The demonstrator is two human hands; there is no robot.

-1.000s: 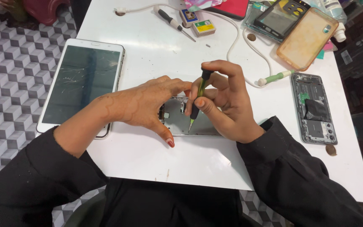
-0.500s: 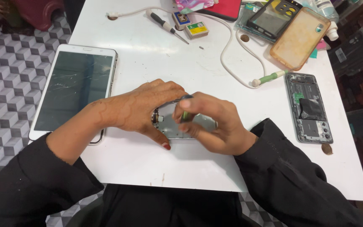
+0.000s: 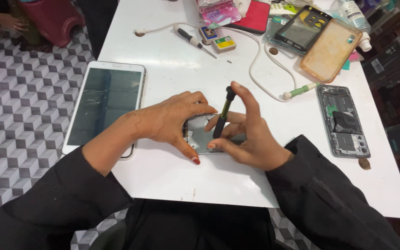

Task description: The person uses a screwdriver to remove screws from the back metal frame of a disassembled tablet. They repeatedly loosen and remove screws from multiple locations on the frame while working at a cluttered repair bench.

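Two hands (image 3: 172,121), slim screwdriver (image 3: 223,113), metal frame (image 3: 200,135).

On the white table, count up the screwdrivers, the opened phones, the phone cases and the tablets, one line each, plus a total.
Screwdrivers: 2, the one in the right hand, a spare
Opened phones: 2, under the hands, at right
Phone cases: 2, black, orange
Tablets: 1
Total: 7
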